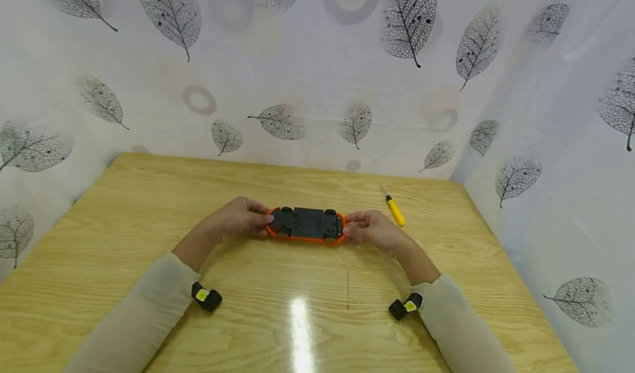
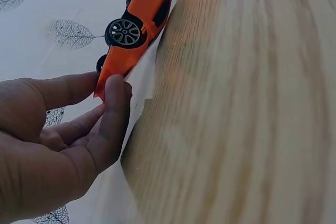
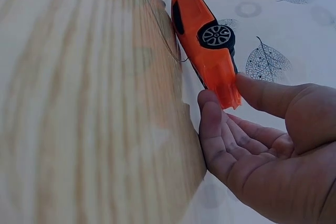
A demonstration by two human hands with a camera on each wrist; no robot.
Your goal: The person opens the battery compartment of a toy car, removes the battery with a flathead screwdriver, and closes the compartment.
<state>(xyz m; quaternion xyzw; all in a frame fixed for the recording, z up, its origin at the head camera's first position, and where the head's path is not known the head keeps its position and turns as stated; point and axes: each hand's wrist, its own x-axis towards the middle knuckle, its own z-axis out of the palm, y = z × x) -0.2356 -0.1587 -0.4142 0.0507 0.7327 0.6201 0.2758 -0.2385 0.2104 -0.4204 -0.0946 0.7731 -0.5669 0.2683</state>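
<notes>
An orange toy car [image 1: 308, 224] is upside down, its black underside and wheels facing up in the head view. My left hand [image 1: 241, 217] pinches one end of it between thumb and fingers. At the opposite end, my right hand [image 1: 373, 231] pinches the bodywork in the same way. From the side, the left wrist view shows the orange body [image 2: 152, 1] and a spoked wheel [image 2: 125, 33] just beyond the fingertips. In the right wrist view, a thin wire [image 3: 163, 34] reaches the side of the car, close over the table.
A screwdriver [image 1: 395, 210] with a yellow handle lies behind my right hand on the wooden table [image 1: 278, 318]. The thin wire [image 1: 348, 285] stretches toward the table's front. A white leaf-patterned curtain [image 1: 307, 75] hangs along the back and sides.
</notes>
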